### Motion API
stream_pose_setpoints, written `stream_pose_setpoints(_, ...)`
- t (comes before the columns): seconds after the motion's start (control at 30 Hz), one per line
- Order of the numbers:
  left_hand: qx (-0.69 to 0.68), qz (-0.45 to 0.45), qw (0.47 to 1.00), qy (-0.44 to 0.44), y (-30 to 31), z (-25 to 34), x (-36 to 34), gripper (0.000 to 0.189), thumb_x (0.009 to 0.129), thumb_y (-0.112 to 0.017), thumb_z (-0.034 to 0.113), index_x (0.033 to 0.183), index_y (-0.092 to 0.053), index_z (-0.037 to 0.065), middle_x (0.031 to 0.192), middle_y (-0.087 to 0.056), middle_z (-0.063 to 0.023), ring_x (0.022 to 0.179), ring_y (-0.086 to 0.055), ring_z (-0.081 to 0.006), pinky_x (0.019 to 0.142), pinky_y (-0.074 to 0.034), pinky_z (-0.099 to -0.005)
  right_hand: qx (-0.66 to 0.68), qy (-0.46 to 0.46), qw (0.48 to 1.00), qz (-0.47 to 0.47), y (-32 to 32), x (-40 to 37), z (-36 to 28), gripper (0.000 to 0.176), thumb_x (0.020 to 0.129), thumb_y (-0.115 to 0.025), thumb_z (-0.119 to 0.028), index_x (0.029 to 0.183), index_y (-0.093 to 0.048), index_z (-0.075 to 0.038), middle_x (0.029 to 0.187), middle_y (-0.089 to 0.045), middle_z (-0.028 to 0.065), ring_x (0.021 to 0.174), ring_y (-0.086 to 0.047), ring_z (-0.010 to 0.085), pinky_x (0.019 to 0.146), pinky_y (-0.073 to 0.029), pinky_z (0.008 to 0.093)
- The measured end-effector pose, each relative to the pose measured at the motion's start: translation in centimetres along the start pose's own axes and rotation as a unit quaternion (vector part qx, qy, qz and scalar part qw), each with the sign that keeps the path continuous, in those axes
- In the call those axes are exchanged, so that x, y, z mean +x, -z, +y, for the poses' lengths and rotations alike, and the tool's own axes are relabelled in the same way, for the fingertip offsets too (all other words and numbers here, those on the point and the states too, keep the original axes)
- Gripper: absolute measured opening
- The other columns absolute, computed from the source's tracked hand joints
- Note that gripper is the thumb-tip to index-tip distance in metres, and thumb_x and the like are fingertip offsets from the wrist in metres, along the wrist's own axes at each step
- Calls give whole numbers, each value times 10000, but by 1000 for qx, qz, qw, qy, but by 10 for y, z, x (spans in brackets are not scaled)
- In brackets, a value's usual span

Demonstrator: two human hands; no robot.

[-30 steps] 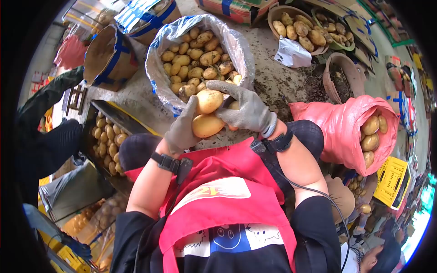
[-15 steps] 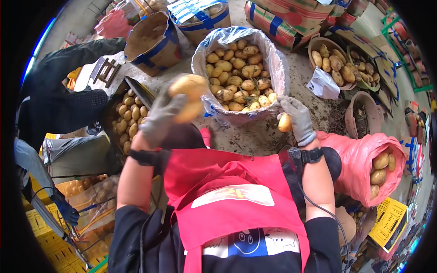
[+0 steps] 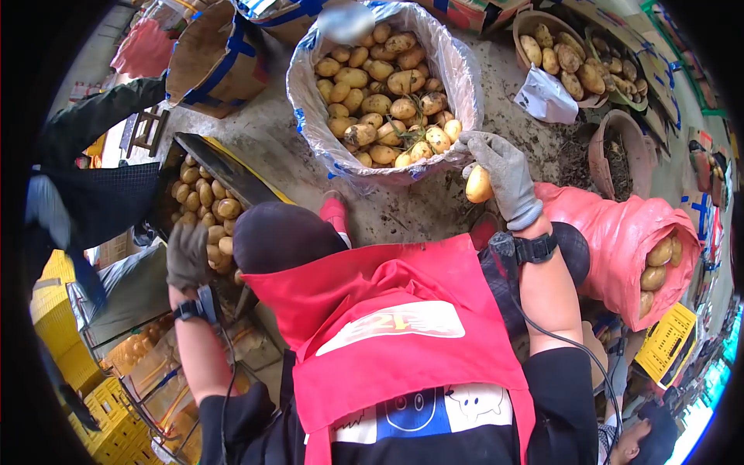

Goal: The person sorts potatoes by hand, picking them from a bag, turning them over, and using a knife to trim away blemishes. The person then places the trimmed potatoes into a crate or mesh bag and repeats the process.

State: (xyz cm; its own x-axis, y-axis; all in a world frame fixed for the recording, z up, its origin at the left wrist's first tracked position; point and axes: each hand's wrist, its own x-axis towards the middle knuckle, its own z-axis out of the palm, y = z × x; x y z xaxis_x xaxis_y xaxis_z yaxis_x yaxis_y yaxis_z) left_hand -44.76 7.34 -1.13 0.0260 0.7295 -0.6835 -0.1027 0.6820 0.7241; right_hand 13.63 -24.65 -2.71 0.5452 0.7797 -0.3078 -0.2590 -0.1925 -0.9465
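Note:
In my right hand point(image 3: 505, 182), gloved in grey, a small potato point(image 3: 478, 184) is held beside the rim of a plastic-lined basket point(image 3: 465, 85). Potatoes point(image 3: 391, 97) with bits of stem fill much of that basket. My left hand point(image 3: 187, 256), also gloved, is at the near left side of a dark crate point(image 3: 236, 167) over its potatoes point(image 3: 208, 194). Motion smears its fingers, and I cannot see whether a potato is under them.
A pink sack point(image 3: 593, 225) with potatoes stands at my right. Beyond it are an earthen-coloured tub point(image 3: 620, 155) and a basket of larger potatoes point(image 3: 535, 27). Another person's dark-clothed arm point(image 3: 108, 108) is at the left. A taped cardboard container point(image 3: 209, 66) stands behind the crate.
My left hand has swung left and down from beside the lined basket to the crate; the potatoes it carried no longer show in it. My right hand still holds the small potato.

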Motion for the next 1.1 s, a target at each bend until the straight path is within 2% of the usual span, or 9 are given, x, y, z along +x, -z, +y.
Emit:
stream_pose_setpoints(0.1,139,-171,973,-66,-134,36,2,527,1098,-493,377,1526,-487,70,1446,-609,-87,1189,-640,-159,967,-523,-265,4,-16,1000,-16,-11,8,-6,282,1010,-702,-173,1216,-725,19,1069,-747,39,933,-669,83,807,-550,236)
stream_pose_setpoints(0.27,537,-216,811,-85,-349,22,29,573,1021,-606,436,1517,-522,162,1341,-656,-10,1077,-629,-132,886,-494,-297,14,-31,999,2,-23,24,-10,322,992,-719,-122,1272,-688,33,1121,-734,91,970,-674,101,837,-561,253)
stream_pose_setpoints(0.33,646,-289,694,-132,-385,-18,90,638,969,-666,416,1516,-513,126,1300,-677,-48,1072,-641,-167,919,-511,-325,-13,-13,1000,3,-20,32,-3,322,995,-717,-131,1272,-688,31,1124,-735,94,975,-675,104,845,-561,256)
stream_pose_setpoints(0.4,815,-294,469,-172,-420,-61,132,708,861,-700,392,1470,-547,64,1389,-654,-175,1284,-628,-304,1080,-488,-378,-37,16,999,5,-18,40,5,329,995,-721,-143,1272,-684,31,1137,-738,108,998,-683,118,867,-562,260)
stream_pose_setpoints(0.53,939,-270,188,-99,-442,-123,159,866,708,-820,376,1501,-522,197,1380,-660,-168,1279,-629,-344,1065,-514,-433,-11,-46,999,19,-17,46,-8,330,985,-723,-106,1280,-675,35,1133,-742,109,1013,-692,132,874,-562,264)
stream_pose_setpoints(0.7,931,-276,182,-151,-437,-121,167,859,684,-843,364,1484,-544,273,1266,-713,-162,1163,-685,-350,1026,-539,-444,-47,-12,999,-1,-11,49,-5,306,1038,-645,-116,1312,-658,20,1146,-743,91,904,-655,85,794,-541,233)
stream_pose_setpoints(0.9,782,-325,474,-240,-451,-83,68,748,736,-858,345,1432,-597,257,1358,-605,-226,1258,-601,-404,1075,-504,-434,-118,-36,992,-18,-17,40,-3,504,967,-744,-325,1298,-654,44,1142,-748,171,1021,-725,191,884,-571,311)
stream_pose_setpoints(1.03,694,-431,476,-325,-451,-80,-18,835,739,-886,155,1494,-530,189,1401,-583,-162,1278,-603,-309,1114,-483,-392,-89,-18,995,-43,-30,28,0,609,956,-749,-361,1374,-594,53,1134,-734,191,1033,-718,212,890,-570,319)
stream_pose_setpoints(1.1,477,-543,614,-317,-440,-95,-44,913,749,-913,144,1535,-454,91,1439,-566,-119,1318,-567,-233,1119,-475,-373,11,31,997,-70,-32,17,-18,600,962,-750,-348,1379,-590,52,1170,-716,150,1053,-692,170,882,-569,298)
